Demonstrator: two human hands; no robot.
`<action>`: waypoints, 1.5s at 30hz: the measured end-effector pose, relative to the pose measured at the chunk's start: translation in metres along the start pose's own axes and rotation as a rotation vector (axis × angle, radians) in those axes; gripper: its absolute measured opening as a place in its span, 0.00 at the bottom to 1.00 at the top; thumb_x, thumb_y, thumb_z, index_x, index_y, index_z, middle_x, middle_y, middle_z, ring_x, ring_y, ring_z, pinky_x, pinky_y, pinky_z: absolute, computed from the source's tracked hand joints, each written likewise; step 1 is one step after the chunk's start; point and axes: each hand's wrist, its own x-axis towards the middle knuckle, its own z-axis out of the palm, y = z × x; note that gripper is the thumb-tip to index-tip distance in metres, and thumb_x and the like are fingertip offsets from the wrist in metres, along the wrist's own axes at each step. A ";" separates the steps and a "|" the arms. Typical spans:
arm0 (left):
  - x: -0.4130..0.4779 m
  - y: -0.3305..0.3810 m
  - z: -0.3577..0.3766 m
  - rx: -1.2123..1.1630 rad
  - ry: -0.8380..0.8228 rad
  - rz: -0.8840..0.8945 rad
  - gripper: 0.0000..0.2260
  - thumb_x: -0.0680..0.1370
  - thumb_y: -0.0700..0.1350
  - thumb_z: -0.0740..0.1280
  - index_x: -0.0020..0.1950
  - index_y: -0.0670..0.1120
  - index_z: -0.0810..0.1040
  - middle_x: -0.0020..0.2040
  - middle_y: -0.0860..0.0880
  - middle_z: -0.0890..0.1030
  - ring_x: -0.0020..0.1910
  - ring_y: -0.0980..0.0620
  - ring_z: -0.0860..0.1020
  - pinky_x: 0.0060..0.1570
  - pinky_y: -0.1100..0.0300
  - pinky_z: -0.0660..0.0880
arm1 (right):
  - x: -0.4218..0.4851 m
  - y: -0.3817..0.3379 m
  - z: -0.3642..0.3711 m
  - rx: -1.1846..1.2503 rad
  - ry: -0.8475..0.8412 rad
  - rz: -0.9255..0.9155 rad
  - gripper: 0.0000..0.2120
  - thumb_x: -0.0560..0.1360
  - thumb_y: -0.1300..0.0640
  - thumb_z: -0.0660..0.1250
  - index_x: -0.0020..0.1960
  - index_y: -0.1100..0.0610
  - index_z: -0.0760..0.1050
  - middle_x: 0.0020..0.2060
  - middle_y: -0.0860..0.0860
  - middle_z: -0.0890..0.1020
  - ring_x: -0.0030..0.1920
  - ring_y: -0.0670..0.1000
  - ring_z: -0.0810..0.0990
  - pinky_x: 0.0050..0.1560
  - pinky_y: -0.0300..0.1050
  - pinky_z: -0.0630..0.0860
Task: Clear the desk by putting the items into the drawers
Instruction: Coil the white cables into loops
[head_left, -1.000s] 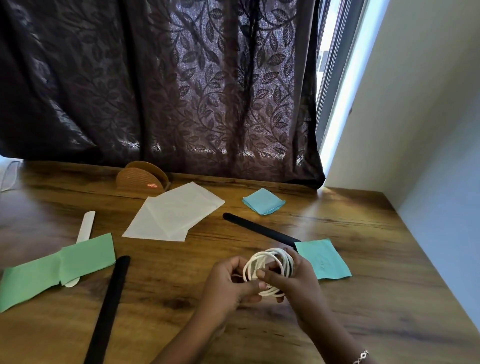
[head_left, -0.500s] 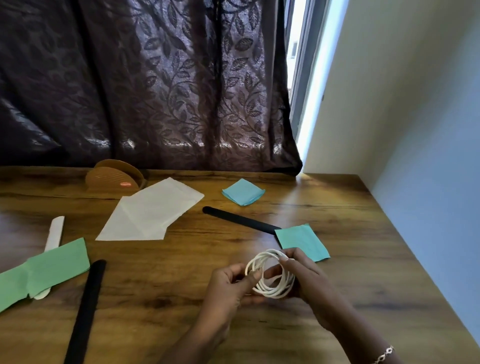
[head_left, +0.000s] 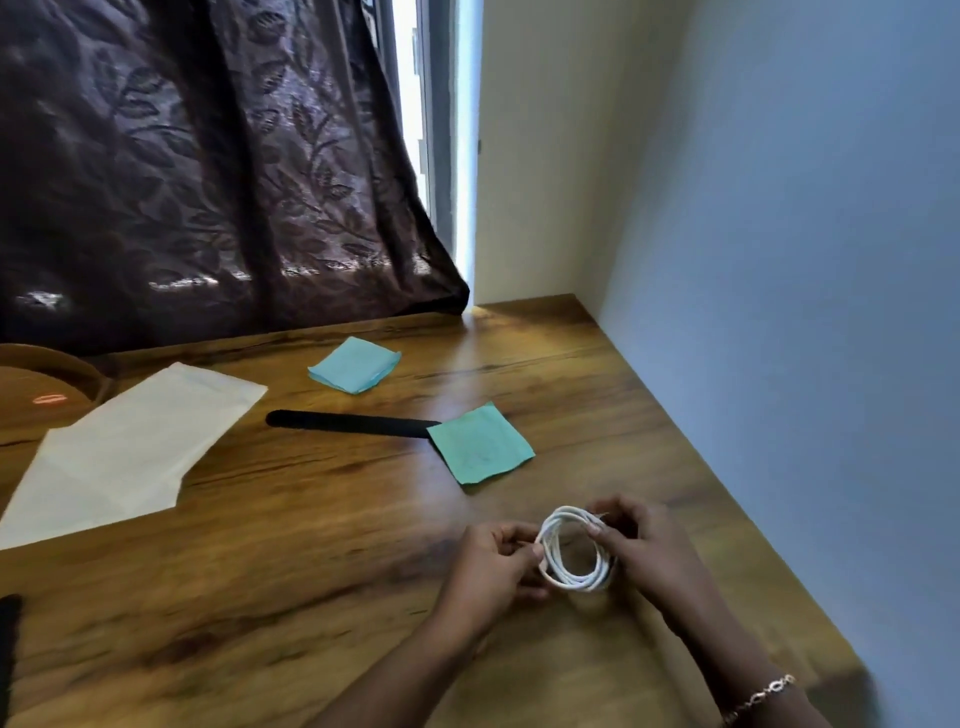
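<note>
A coiled white cable (head_left: 571, 551) is held upright just above the wooden desk (head_left: 322, 561) near its right edge. My left hand (head_left: 493, 566) pinches the coil's left side, and my right hand (head_left: 644, 551) grips its right side with fingers curled over the top. On the desk lie a green paper square (head_left: 480, 444), a light blue folded paper (head_left: 356, 364), a black flat stick (head_left: 348, 422) and white paper sheets (head_left: 124, 452). No drawer is in view.
A brown woven holder (head_left: 36, 389) stands at the far left by the dark patterned curtain (head_left: 208, 166). Another black object (head_left: 8, 639) shows at the left edge. A pale wall (head_left: 805, 312) runs along the desk's right side.
The view has swung right, so the green strip and white stick at the left have left the frame. Both hands still hold the cable coil, now nearer the desk's right edge.
</note>
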 end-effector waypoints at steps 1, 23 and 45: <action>0.002 -0.001 0.004 0.030 0.001 0.003 0.09 0.77 0.35 0.63 0.42 0.46 0.78 0.35 0.48 0.80 0.30 0.57 0.79 0.32 0.64 0.77 | 0.000 0.003 -0.003 -0.004 0.030 0.007 0.05 0.70 0.62 0.71 0.46 0.57 0.80 0.40 0.51 0.84 0.42 0.50 0.82 0.48 0.50 0.78; -0.009 -0.016 -0.028 0.992 0.390 0.419 0.16 0.75 0.53 0.65 0.62 0.53 0.72 0.58 0.54 0.71 0.59 0.56 0.69 0.55 0.66 0.69 | -0.001 -0.009 0.025 -0.451 0.230 -0.547 0.09 0.69 0.53 0.64 0.43 0.55 0.80 0.45 0.52 0.77 0.47 0.45 0.72 0.45 0.35 0.67; -0.128 -0.051 -0.312 1.165 0.646 0.045 0.54 0.56 0.74 0.22 0.76 0.53 0.47 0.77 0.48 0.40 0.75 0.47 0.37 0.69 0.53 0.35 | -0.064 -0.179 0.264 -0.749 -0.524 -0.621 0.63 0.42 0.21 0.18 0.74 0.43 0.40 0.65 0.42 0.28 0.71 0.44 0.33 0.74 0.46 0.48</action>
